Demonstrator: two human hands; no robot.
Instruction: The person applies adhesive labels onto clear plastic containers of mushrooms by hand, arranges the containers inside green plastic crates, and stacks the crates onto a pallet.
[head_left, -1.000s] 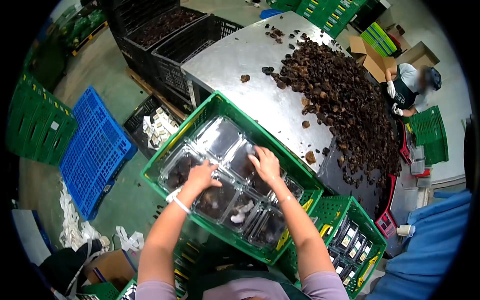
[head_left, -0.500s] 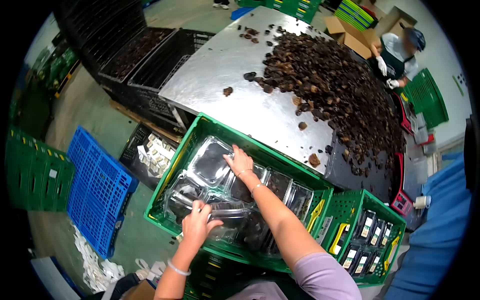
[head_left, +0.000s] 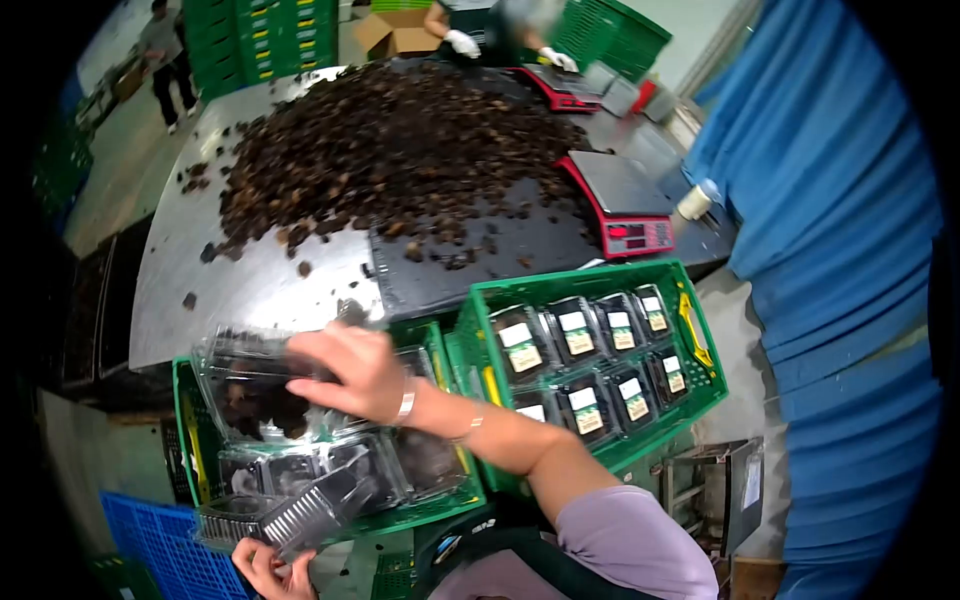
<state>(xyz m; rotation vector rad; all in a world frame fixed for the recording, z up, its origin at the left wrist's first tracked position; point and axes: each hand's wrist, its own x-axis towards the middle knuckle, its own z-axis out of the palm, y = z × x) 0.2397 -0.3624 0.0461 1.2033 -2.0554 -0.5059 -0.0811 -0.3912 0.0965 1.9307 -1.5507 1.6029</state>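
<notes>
In the head view my right hand point(head_left: 352, 368) is closed on the side of a clear plastic clamshell box point(head_left: 262, 402) with dark brown dried pieces inside. This box is tilted above the left part of a green crate point(head_left: 186, 415). Near the bottom edge my left hand point(head_left: 272, 572) has its fingers bent at a ribbed, empty-looking clear plastic box point(head_left: 312, 508), which it grips by the near end. More clear boxes point(head_left: 425, 462) fill the crate below my hands, some with dark contents. My right hand is slightly blurred.
A second green crate point(head_left: 712, 392) holds several labelled packs point(head_left: 578, 335). Behind it a metal table point(head_left: 172, 285) bears a large heap of dark dried pieces point(head_left: 390, 150) and red scales point(head_left: 632, 235). A co-worker's gloved hands point(head_left: 463, 43) are across the table. A blue curtain point(head_left: 825, 250) hangs right.
The view has swung to the right, bringing the labelled packs and scales closer to the middle. My right hand has come up with a filled box; my left hand is lower, near the bottom edge.
</notes>
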